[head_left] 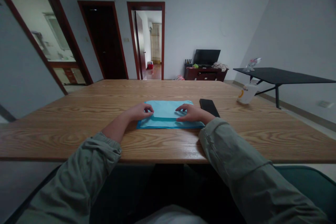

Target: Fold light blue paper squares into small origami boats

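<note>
Though I can't tell whether my left hand [141, 111] pinches the blue sheet [165, 107] beneath it, my right hand [193, 112] spreads thumb from fingers over that sheet on the tabletop [162, 145].

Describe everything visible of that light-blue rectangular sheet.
The light-blue rectangular sheet looks like paper or fabric, layered or folded, with a crosswise edge and darker blue along its near border. It lies flat on the brown wood-grain table. The left hand is at its left edge, the right hand over its right; contact is unclear.
</note>
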`<state>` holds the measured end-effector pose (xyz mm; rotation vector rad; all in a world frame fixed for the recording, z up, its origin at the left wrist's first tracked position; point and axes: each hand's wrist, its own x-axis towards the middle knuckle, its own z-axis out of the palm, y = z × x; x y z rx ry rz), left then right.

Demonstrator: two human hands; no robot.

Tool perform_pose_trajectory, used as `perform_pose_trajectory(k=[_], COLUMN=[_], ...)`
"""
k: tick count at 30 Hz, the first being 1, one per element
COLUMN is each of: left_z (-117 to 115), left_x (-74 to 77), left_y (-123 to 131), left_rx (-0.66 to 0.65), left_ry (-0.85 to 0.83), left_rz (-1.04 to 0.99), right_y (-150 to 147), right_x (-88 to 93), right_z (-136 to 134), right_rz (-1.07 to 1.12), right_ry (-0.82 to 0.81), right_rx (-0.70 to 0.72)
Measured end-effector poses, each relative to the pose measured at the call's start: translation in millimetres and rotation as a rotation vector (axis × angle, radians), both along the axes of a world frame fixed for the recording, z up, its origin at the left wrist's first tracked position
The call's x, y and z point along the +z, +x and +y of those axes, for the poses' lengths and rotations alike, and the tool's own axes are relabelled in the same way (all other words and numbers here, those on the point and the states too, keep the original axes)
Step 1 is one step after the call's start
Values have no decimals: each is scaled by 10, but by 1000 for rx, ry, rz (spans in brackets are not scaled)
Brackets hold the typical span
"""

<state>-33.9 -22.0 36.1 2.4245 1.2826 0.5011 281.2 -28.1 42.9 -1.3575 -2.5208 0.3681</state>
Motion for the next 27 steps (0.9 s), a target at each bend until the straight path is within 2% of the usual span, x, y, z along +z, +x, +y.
perform_pose_trajectory(k=[9,14,18,23,27], left_z=[48,80,58,-15,-36], left_x=[-29,-67,-42,38,45], left_y=[2,-4,-3,9,26], left_rx=[66,110,146,125,111], left_ry=[-33,-12,46,37,22], left_rz=[-113,-161,-195,-137,-54], right_y=[21,13,8,10,17], right_x=[-61,-82,-96,-106,-116], right_z=[67,93,111,124,135], right_rz=[68,71,52,48,51], right_ry=[-4,52,94,110,93], right_rx=[-14,-81,-114,-129,-130])
